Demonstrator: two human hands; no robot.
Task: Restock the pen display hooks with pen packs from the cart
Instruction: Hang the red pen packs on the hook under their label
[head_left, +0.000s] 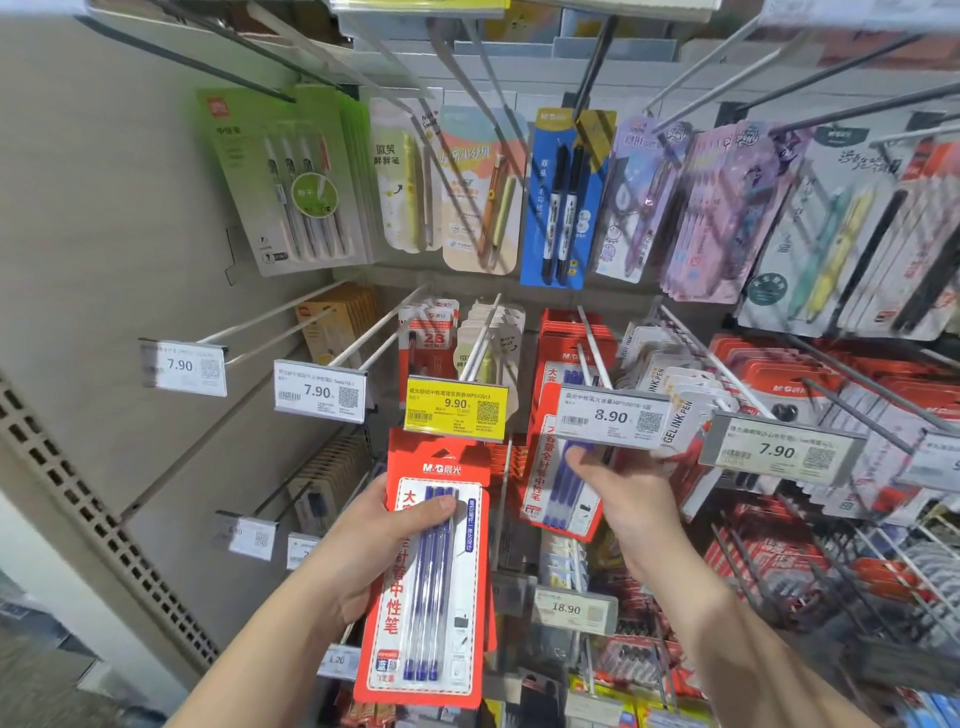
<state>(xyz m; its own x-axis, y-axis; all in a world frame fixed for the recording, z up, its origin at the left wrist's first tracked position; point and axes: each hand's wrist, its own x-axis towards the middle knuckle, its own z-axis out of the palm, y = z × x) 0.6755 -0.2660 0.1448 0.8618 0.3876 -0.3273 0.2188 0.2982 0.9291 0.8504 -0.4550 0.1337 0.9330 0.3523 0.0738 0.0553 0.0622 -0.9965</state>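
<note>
My left hand (382, 540) grips a stack of red pen packs (426, 613) with blue pens, held upright below the yellow 9.90 tag (456, 408); my thumb lies across the front pack. To the right, my right hand (618, 493) holds another red pen pack (558, 488) that hangs at the front of the hook (592, 338) behind the 8.90 price tag (613, 415). More of the same red packs (571, 332) hang further back on that hook.
Rows of metal hooks stick out toward me, each ending in a price tag (319, 391). The two left hooks (270, 317) are nearly bare. Full racks of pen packs (779, 384) crowd the right. A grey perforated side panel (78, 488) stands at the left.
</note>
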